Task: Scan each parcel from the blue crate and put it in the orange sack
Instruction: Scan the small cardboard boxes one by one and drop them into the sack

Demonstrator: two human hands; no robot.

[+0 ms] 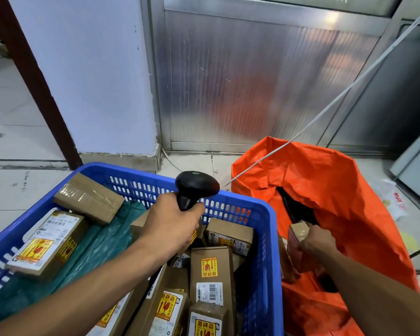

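Observation:
My left hand (171,226) grips a black handheld scanner (195,186) above the blue crate (264,214), which holds several brown cardboard parcels with yellow fragile stickers and a green plastic bag (102,241). To the right stands the orange sack (337,190), its mouth gaping open. My right hand (317,242) holds a small brown parcel (298,232) inside the sack's mouth, just past the crate's right wall.
A white cable (325,110) runs from the upper right down across the sack toward the floor. Behind stand a white wall (90,81), a dark door frame (34,76) and ribbed metal panels (264,81). Paper scraps (395,202) lie on the tiled floor right of the sack.

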